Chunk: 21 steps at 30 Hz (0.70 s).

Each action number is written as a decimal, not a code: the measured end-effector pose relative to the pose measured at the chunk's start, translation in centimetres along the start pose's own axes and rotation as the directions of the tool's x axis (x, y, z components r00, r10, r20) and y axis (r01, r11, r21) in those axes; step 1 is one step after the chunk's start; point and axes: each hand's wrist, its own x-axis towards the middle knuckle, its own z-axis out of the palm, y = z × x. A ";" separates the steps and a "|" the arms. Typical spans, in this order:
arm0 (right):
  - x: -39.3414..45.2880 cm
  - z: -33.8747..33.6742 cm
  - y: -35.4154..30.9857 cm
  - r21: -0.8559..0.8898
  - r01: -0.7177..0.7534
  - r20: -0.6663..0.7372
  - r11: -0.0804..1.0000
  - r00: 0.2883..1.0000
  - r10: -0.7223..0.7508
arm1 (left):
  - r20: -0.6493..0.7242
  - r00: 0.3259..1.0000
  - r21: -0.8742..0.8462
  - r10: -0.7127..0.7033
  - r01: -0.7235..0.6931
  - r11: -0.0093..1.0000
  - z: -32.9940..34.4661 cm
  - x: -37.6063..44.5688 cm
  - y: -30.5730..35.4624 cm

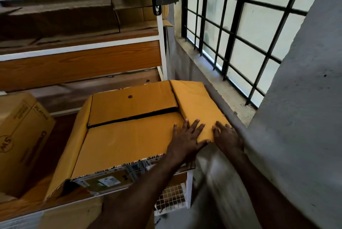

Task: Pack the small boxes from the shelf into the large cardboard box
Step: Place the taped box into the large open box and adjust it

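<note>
The large cardboard box (129,136) sits on the wooden shelf, its yellow-brown top flaps folded down over the opening. My left hand (187,140) lies flat with fingers spread on the near flap, next to the right-side flap (198,106). My right hand (228,136) presses on the near right corner of that side flap, fingers fairly straight. A narrow dark gap shows between the far and near flaps. What is inside the box is hidden.
Another cardboard box (22,136) stands at the left on the same shelf. Flattened cartons (61,19) lie on the shelves above. A barred window (240,30) and a grey wall (296,117) close in the right side. A white wire basket (172,199) hangs below the shelf.
</note>
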 end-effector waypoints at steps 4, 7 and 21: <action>0.0 4.7 1.0 0.165 0.014 -0.007 0.986 1.000 -0.013 | -0.012 1.000 0.015 -0.005 0.005 1.000 0.6 0.1 -0.3; 0.4 6.3 1.3 0.206 0.064 0.012 0.977 0.998 -0.068 | -0.017 1.000 0.025 -0.001 0.001 1.000 0.7 0.2 -0.3; 0.1 -0.7 -5.1 0.319 0.337 -0.165 0.886 0.940 -0.298 | -0.103 0.990 -0.157 -0.098 0.081 0.984 -1.1 -1.0 -1.7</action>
